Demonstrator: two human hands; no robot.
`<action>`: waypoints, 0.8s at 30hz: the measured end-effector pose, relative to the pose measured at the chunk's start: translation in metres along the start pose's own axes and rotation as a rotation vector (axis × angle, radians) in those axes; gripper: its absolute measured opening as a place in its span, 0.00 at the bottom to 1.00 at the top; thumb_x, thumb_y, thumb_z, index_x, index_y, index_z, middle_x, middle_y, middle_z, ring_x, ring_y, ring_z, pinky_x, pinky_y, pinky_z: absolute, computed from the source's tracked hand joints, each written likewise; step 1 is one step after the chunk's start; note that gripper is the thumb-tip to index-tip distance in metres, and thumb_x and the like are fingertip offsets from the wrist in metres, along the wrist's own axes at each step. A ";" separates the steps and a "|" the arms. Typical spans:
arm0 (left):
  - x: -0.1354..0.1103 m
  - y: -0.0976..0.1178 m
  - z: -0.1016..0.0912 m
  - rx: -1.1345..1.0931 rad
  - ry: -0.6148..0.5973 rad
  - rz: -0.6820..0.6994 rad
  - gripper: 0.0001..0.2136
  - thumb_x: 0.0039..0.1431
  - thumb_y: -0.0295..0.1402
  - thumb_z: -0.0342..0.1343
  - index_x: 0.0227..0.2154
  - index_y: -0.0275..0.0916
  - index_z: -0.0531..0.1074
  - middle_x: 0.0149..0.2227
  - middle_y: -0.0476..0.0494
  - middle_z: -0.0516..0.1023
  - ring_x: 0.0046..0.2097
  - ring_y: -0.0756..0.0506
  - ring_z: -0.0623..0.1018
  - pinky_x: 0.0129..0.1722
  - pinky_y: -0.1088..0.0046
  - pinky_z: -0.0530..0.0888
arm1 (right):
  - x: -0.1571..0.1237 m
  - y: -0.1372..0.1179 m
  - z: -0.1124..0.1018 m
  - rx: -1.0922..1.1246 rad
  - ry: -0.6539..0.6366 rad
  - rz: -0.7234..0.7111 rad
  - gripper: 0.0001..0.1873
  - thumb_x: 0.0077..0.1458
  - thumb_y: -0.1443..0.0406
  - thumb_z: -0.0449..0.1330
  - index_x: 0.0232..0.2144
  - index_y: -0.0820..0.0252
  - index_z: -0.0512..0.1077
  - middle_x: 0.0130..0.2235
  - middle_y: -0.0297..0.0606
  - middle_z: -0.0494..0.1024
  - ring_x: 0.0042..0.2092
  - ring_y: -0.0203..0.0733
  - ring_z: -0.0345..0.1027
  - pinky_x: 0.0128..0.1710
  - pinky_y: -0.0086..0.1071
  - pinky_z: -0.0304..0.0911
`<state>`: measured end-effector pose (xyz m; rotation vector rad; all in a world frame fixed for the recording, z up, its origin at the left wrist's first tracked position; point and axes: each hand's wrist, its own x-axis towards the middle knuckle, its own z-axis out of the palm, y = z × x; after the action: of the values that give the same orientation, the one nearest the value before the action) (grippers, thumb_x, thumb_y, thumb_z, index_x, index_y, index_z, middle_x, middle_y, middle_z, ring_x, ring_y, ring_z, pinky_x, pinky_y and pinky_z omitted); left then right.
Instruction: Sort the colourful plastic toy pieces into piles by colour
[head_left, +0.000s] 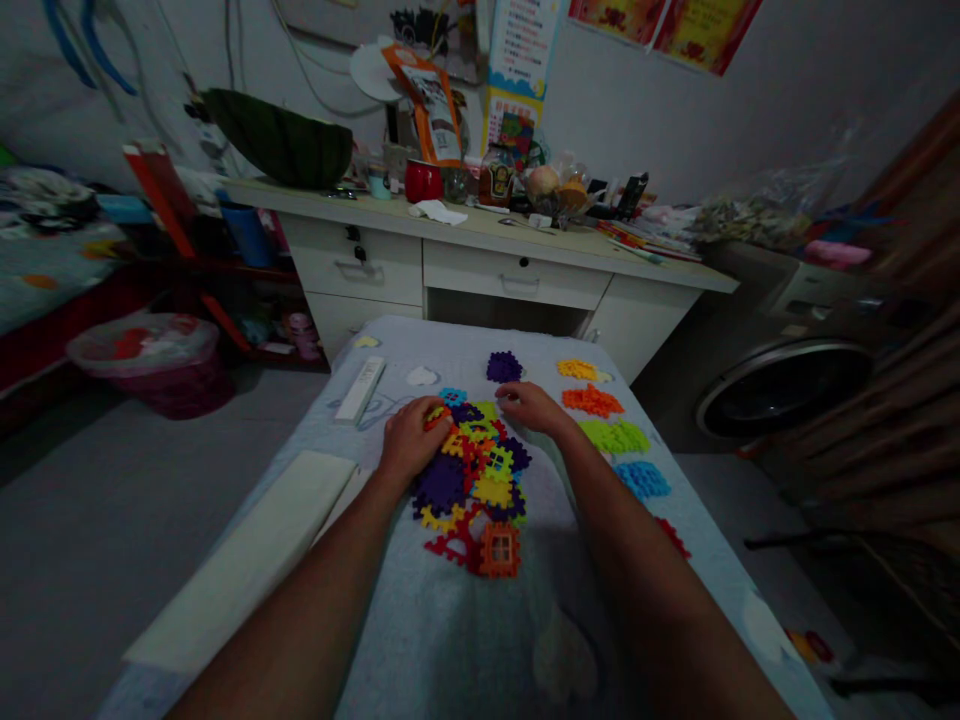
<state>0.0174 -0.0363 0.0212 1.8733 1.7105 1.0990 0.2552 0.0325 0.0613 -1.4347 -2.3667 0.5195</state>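
A mixed heap of coloured plastic interlocking tiles (476, 480) lies in the middle of a cloth-covered table (450, 620). My left hand (409, 438) rests on the heap's far left side, fingers curled over an orange tile. My right hand (531, 405) lies at the heap's far right edge, fingers bent down onto the cloth and pieces. Sorted piles sit along the right: purple (503, 366), yellow (577, 369), orange (592, 401), green (616, 436), blue (643, 479) and red (673, 535), the last partly hidden by my right forearm.
A white remote-like bar (361, 388) and a long flat white box (247, 560) lie on the table's left side. Behind stands a cluttered white desk (480, 250) with a watermelon half (279, 145). A pink bin (154, 360) is at left, a washing machine (780, 385) at right.
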 end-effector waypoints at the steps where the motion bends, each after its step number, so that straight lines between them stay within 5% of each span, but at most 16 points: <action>1: 0.001 -0.001 0.000 -0.035 0.016 -0.007 0.17 0.56 0.43 0.52 0.45 0.42 0.73 0.50 0.43 0.76 0.54 0.40 0.74 0.56 0.61 0.68 | -0.001 -0.006 0.008 0.004 0.002 -0.012 0.17 0.54 0.71 0.59 0.47 0.62 0.75 0.49 0.43 0.79 0.49 0.42 0.72 0.52 0.33 0.64; 8: 0.008 -0.011 0.003 -0.276 0.102 -0.116 0.16 0.58 0.44 0.50 0.44 0.41 0.72 0.51 0.42 0.74 0.52 0.43 0.76 0.56 0.65 0.70 | -0.003 -0.012 0.030 -0.088 -0.001 0.025 0.26 0.50 0.75 0.58 0.53 0.62 0.70 0.54 0.47 0.74 0.55 0.46 0.65 0.58 0.39 0.57; 12: 0.007 -0.012 0.003 -0.176 0.039 -0.062 0.17 0.60 0.45 0.49 0.46 0.42 0.72 0.50 0.42 0.76 0.51 0.42 0.76 0.54 0.62 0.71 | -0.005 -0.011 0.027 -0.096 0.057 0.054 0.26 0.48 0.75 0.59 0.51 0.63 0.71 0.50 0.46 0.73 0.52 0.45 0.65 0.55 0.36 0.58; 19: 0.003 -0.005 0.002 0.183 -0.084 0.007 0.21 0.58 0.44 0.53 0.54 0.49 0.71 0.65 0.43 0.64 0.64 0.33 0.63 0.59 0.48 0.62 | -0.014 -0.011 0.013 -0.030 0.242 0.078 0.16 0.50 0.75 0.52 0.39 0.60 0.73 0.39 0.40 0.73 0.42 0.42 0.65 0.47 0.33 0.60; 24: 0.002 -0.005 0.002 0.202 -0.135 0.061 0.21 0.60 0.44 0.50 0.55 0.50 0.70 0.61 0.44 0.71 0.62 0.36 0.67 0.59 0.51 0.62 | -0.034 -0.002 0.008 -0.039 0.376 0.095 0.12 0.49 0.74 0.53 0.34 0.59 0.70 0.37 0.40 0.71 0.40 0.43 0.64 0.43 0.33 0.60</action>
<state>0.0154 -0.0329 0.0171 2.0827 1.7535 0.8257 0.2653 -0.0003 0.0521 -1.5147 -2.0309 0.2030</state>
